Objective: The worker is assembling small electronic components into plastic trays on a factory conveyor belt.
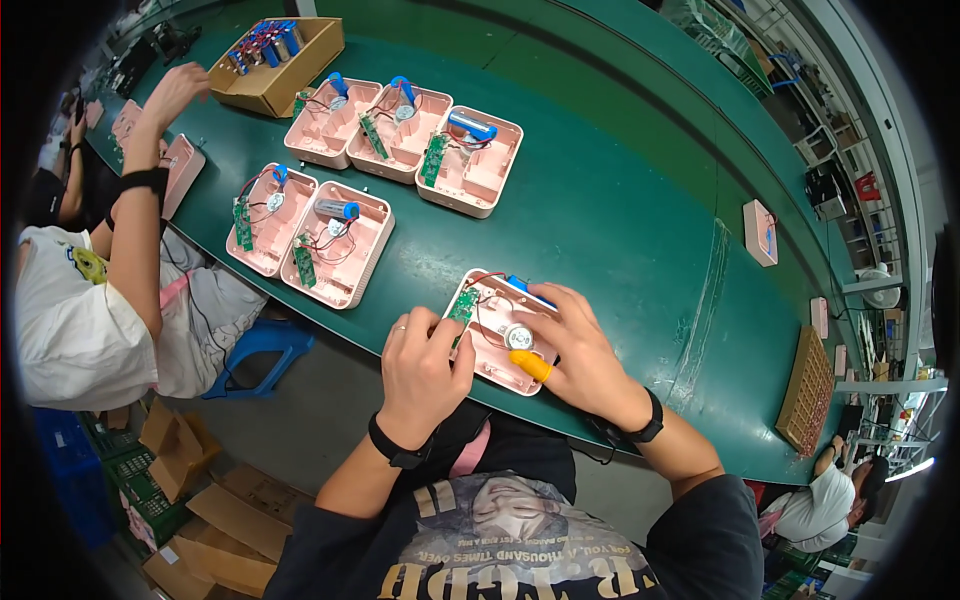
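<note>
In front of me, at the near edge of the table, lies an open pink plastic housing [492,371] with wired parts inside. My left hand [422,372] is bent over its left side, with thumb and fingertips at the lower end of a green circuit board [465,304]. My right hand [583,352] reaches over from the right. A yellow finger cot [531,365] covers its thumb. Thumb and index finger lie on either side of a round silver part [518,337], and the other fingers rest by the far wall, near a blue battery [518,283]. Red and black wires join these parts.
Several similar pink housings [470,192] with boards and batteries stand farther left. Behind them is a cardboard box [328,48] of blue batteries. A co-worker's arm [137,220] extends at the left. A brown grid tray [806,392] and another pink housing [760,234] are at right.
</note>
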Motion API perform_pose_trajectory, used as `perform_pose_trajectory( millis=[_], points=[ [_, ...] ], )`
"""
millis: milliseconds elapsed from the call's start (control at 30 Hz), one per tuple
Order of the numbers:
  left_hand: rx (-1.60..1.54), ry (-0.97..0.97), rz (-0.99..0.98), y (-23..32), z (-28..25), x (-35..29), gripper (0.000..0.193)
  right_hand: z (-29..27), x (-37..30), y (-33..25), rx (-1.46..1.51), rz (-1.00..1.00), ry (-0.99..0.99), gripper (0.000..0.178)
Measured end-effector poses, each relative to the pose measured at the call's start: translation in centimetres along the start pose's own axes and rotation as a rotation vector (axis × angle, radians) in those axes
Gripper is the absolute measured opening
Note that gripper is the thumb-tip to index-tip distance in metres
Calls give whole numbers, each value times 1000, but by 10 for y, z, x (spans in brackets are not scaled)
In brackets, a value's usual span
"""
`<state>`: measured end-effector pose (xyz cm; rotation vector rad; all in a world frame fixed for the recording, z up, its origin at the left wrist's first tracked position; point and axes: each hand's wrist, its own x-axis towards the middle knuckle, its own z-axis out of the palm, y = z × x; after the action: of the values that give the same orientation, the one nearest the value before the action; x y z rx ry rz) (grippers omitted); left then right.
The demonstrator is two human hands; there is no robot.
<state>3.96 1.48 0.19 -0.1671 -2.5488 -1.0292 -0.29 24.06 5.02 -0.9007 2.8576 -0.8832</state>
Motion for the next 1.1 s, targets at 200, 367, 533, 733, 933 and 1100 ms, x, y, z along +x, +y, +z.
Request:
perform_pose_trajectory(
  millis=[200,367,533,733,933,1100],
  points=[
    [-75,73,-32,-4,3,-9,9,-6,-10,18,429,79,71,32],
    [-216,152,-123,-9,7,-17,10,14,-31,37,1066,226,235,28],
    [-280,151,-151,-11,7,-19,9,29,-33,50,1162,537,-239,26],
    [-285,156,-154,-14,8,-21,9,23,-20,48,1626,592,-250,29],
    [-314,160,-150,-14,6,-21,10,26,-18,52,1688,617,-328,25],
    [-312,170,-161,-13,5,-20,10,27,-14,51,1523,657,-355,23]
  ],
)
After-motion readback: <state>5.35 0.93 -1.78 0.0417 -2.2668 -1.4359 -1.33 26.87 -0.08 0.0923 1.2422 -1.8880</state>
